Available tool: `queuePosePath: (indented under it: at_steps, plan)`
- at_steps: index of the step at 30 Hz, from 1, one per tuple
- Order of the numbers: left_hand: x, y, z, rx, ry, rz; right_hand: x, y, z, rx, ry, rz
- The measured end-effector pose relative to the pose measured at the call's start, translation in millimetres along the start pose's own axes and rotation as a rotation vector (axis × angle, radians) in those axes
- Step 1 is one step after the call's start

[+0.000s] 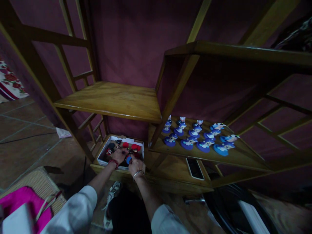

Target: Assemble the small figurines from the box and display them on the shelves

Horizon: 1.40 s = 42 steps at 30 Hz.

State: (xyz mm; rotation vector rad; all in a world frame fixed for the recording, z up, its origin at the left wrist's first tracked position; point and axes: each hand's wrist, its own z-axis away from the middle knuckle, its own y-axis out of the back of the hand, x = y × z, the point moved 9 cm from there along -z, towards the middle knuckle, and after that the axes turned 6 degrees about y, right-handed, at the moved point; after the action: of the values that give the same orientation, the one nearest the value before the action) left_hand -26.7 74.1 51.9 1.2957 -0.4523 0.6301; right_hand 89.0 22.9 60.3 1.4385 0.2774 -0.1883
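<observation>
A shallow white box [141, 143] on the low shelf holds several small figurines, with red [136, 148] and dark parts showing. My left hand [119, 155], with a red bead bracelet at its wrist, reaches into the box. Its fingers look stretched out over the figurines, though dim light blurs their tips. At the box's front right, my right hand [136, 166], wearing a silver bangle, is closed on a small figurine [129, 159] whose blue round base shows. The rest of that piece is hidden by the fingers and shadow.
Rows of purple-and-blue figurines [188, 142] stand on the shelf to the right. Below them lies a phone [195, 169]. A bare wooden shelf board [117, 99] overhangs the box. A woven stool [40, 183] with pink cloth [26, 204] is at lower left, a black chair [234, 208] at lower right.
</observation>
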Motion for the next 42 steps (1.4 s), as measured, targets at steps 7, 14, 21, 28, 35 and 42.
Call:
queuePosePath:
  at_steps: [7,14,21,28,35,42]
  plan:
    - [9,1,27,0.144,-0.096,0.060,1,0,0,0.005,-0.008,-0.016]
    - [10,1,35,0.228,-0.241,0.129,0,8,1,0.051,-0.038,-0.080]
    - [9,-2,35,0.144,-0.176,0.146,0,11,2,0.063,-0.038,-0.117]
    - [6,-4,34,0.117,-0.142,0.143,5,7,-1,0.048,-0.078,-0.155]
    - [8,-4,31,0.103,-0.177,0.217,6,13,2,0.006,-0.138,-0.161]
    - [13,-2,36,0.085,-0.252,0.254,6,16,3,-0.015,-0.180,-0.139]
